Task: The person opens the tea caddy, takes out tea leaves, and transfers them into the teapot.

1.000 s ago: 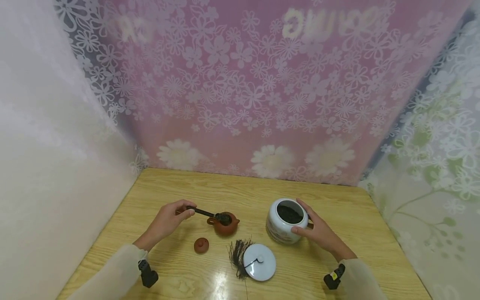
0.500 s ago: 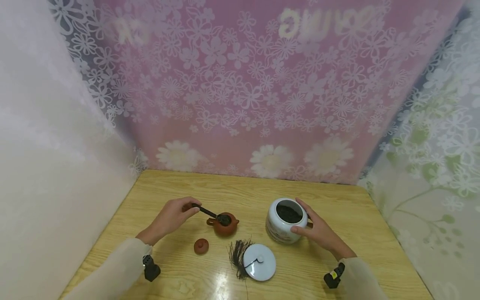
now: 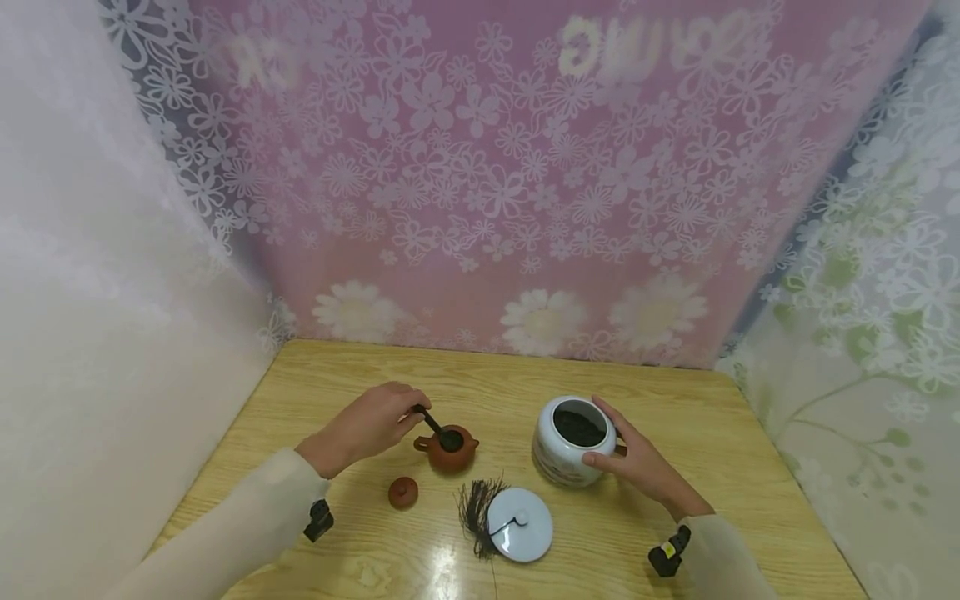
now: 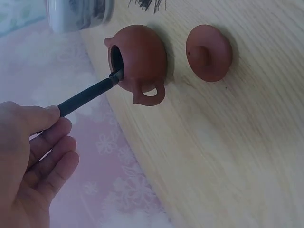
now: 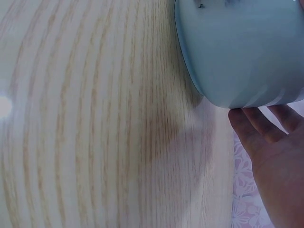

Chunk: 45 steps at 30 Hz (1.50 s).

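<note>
My left hand [image 3: 367, 427] pinches the handle of a dark tea scoop [image 4: 88, 98]. The scoop slants down, and its tip is inside the mouth of a small red-brown clay teapot [image 3: 452, 460]. That tip is mostly hidden by the pot's wall in the left wrist view. On the right stands a white porcelain jar [image 3: 558, 465] with a printed pattern and dark tea leaves [image 3: 579, 427] inside. My right hand [image 3: 637, 460] holds this jar from its right side, thumb near the front of the rim. In the right wrist view, fingertips [image 5: 236, 115] touch the jar's wall.
The teapot's knobbed lid [image 3: 402, 493] lies in front of the pot. A round white jar lid [image 3: 534, 542] rests nearer the front, with a dark tassel [image 3: 476, 510] at its left. The wooden table [image 3: 645, 550] meets flower-patterned cloth walls.
My left hand has moved right and slightly away from me, tilting the scoop more steeply. The heap of tea on its end has gone into the teapot. The right hand and jar stay put.
</note>
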Tool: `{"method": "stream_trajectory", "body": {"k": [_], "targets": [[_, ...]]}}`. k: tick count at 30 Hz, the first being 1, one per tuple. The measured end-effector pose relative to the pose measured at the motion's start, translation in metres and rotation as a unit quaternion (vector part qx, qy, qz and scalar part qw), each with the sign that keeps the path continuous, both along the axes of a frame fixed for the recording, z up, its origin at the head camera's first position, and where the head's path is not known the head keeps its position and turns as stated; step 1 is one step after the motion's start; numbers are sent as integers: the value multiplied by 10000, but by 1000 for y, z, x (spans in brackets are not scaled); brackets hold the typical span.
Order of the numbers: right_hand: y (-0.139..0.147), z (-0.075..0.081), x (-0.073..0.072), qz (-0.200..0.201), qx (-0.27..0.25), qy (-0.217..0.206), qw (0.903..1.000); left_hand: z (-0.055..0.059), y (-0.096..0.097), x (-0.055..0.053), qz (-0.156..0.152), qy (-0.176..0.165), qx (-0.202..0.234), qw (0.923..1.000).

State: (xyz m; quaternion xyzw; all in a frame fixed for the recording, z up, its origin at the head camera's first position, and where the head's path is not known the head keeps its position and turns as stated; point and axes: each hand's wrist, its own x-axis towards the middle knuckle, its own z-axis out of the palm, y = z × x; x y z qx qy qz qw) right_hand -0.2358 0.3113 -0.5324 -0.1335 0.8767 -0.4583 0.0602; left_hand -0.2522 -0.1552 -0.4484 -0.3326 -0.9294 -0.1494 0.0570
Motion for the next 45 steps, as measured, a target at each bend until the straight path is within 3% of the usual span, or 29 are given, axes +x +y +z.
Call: {"method": "stream_trajectory", "body": {"k": [4, 8, 15, 22, 28, 34, 45], "targets": [[0, -1, -1, -41, 15, -3, 10000, 0, 3, -2, -258, 337, -247, 9988], [0, -1, -1, -62, 21, 20, 10000, -1, -2, -7, -206, 294, -164, 9992], [1, -1, 0, -44, 31, -15, 10000, 7, -17, -17, 215, -462, 506, 9974], [2, -1, -1, -30, 28, -35, 10000, 13, -19, -22, 735, -1112, 1449, 9804], [3, -3, -2, -31, 18, -25, 10000, 20, 6, -15, 872, -1701, 2172, 9572], [2, -6, -1, -28, -45, -60, 10000, 19, 42, -18, 664, -1951, 2587, 9437], [1, -3, -2, 28, -100, -15, 9999, 25, 98, -21, 295, -1907, 2876, 9381]]}}
